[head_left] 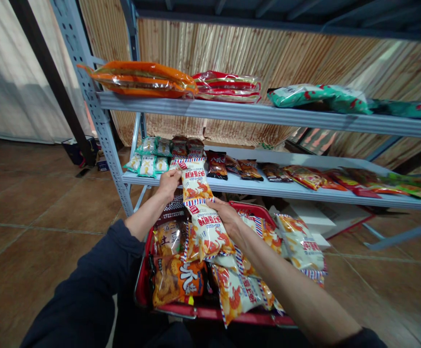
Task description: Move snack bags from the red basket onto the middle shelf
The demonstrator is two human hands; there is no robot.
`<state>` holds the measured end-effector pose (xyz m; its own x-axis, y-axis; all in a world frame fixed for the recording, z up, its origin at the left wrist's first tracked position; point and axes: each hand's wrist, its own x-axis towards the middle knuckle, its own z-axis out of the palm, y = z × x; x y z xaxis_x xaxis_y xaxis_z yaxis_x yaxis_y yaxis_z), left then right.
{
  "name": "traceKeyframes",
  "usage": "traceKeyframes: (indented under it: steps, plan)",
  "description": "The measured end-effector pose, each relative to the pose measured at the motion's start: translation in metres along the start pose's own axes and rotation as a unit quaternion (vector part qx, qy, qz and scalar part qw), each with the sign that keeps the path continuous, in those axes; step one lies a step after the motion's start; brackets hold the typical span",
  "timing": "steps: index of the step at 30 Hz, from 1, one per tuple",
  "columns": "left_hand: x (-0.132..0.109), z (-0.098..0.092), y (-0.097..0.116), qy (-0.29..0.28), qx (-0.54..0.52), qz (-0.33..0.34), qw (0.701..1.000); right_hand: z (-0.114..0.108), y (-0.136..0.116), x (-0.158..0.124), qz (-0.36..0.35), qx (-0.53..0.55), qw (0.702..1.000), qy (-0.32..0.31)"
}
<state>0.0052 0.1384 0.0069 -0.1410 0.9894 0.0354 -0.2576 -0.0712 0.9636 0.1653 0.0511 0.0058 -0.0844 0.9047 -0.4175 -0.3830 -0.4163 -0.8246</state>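
My left hand (pixel 169 184) pinches the top of a strip of white snack packets (pixel 196 185) printed with red shrimp. My right hand (pixel 225 214) grips the same strip lower down, at the seam between two packets. The strip hangs over a red shopping basket (pixel 143 278) on the floor below me. Its lower packets (pixel 210 237) trail into the basket. The basket holds several more shrimp packets (pixel 299 241) and orange chip bags (pixel 176 280). The strip's top end reaches the front edge of the lower shelf (pixel 290 192).
A grey metal rack stands ahead, its upright post (pixel 97 111) at the left. The lower shelf carries green packets (pixel 148 162), dark red bags (pixel 215 166) and orange bags (pixel 306 178). On the upper shelf (pixel 268 113) lie large orange (pixel 141 79), red (pixel 228 87) and green bags (pixel 319 99). Brown tiled floor (pixel 32 217) spreads to the left.
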Motion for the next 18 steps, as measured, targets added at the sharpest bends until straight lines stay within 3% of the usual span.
traceKeyframes:
  steps: [10,13,18]
  plan:
    - [-0.005,-0.009,0.015,-0.054,-0.057,-0.078,0.994,0.003,0.001,0.001,0.003,-0.01,1.0,0.029]
    - [-0.007,-0.007,0.018,-0.029,-0.038,-0.087,0.995,0.003,0.003,0.001,0.008,-0.016,1.0,0.022]
    - [-0.003,0.0,0.02,0.023,0.02,-0.041,0.999,0.002,0.004,0.0,0.007,-0.019,1.0,0.015]
